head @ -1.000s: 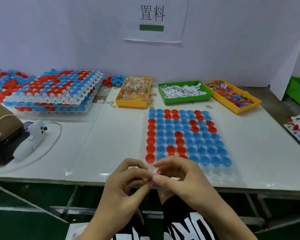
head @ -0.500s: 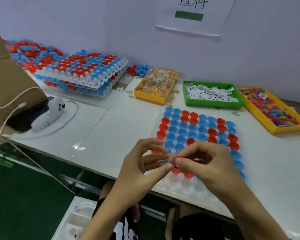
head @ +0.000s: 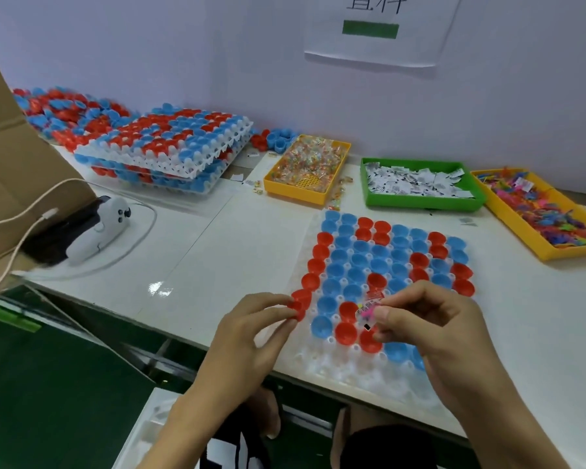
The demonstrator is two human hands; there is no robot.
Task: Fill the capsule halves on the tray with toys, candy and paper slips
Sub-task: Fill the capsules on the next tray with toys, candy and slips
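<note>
A red capsule half (head: 298,308) is pinched by the left hand (head: 251,330) at the tray's (head: 352,377) near left edge; a small bundle with a paper slip (head: 367,311) is pinched by the right hand (head: 430,326) above the tray.

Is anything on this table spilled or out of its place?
Yes. A few wrapped candies lie on the table beside the yellow candy tray, outside its rim, near its front right corner and also its left side. One paper slip lies loose in front of the green tray. The stacked filled trays sit slightly askew.
</note>
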